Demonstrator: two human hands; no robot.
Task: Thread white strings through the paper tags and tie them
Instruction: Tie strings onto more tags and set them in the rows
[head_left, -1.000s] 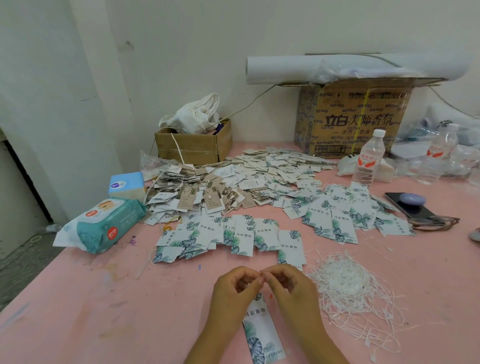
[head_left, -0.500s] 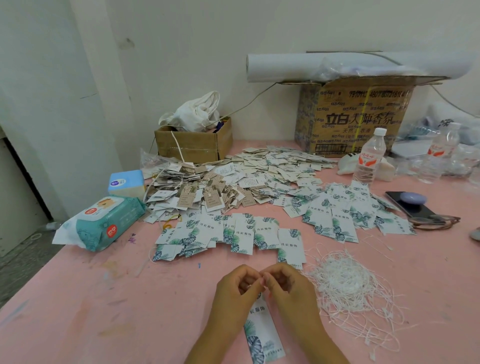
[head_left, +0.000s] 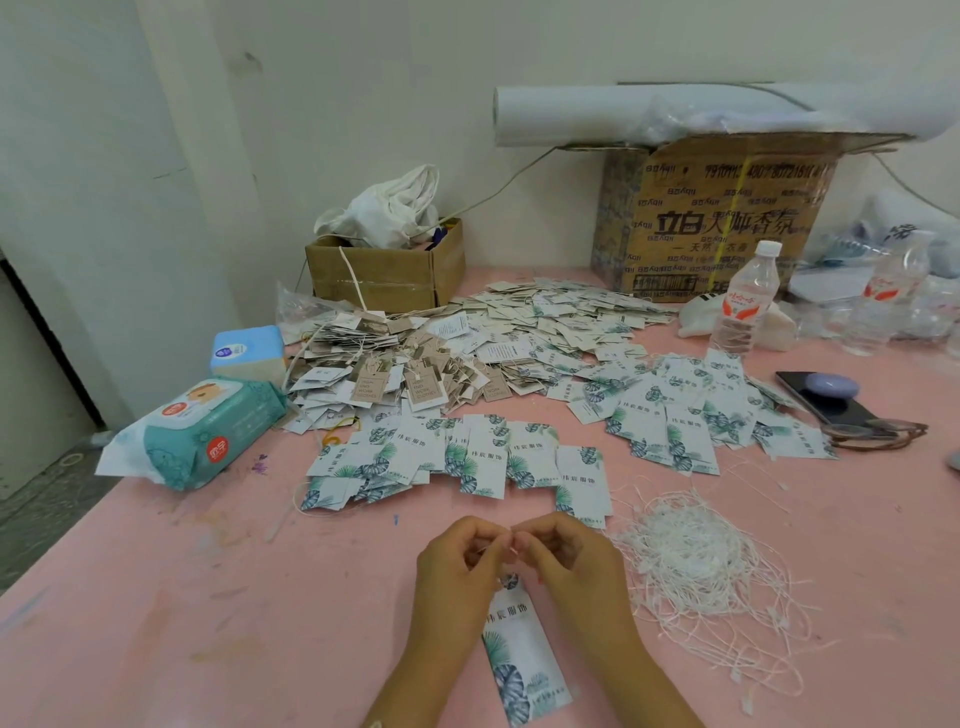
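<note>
My left hand (head_left: 457, 566) and my right hand (head_left: 571, 564) meet fingertip to fingertip low in the middle of the pink table (head_left: 208, 623). Between them they pinch a thin white string (head_left: 501, 545). A leaf-printed paper tag (head_left: 519, 660) hangs from the string just below my fingers and lies toward me. A tangled heap of white strings (head_left: 696, 566) sits to the right of my right hand. Loose leaf-printed tags (head_left: 467, 457) are spread beyond my hands, with another batch (head_left: 685, 410) further right.
A big pile of strung tags (head_left: 415, 364) fills the table's middle. A wipes pack (head_left: 202, 431) and blue tissue box (head_left: 247, 353) lie left. Cardboard boxes (head_left: 384, 270), (head_left: 711, 218) stand at the wall. A water bottle (head_left: 745, 301), phone (head_left: 826, 400) and glasses (head_left: 883, 434) sit right.
My fingertips have shifted slightly while working the string; the tag's top has lifted a little closer to my fingers. Nothing else on the table has moved.
</note>
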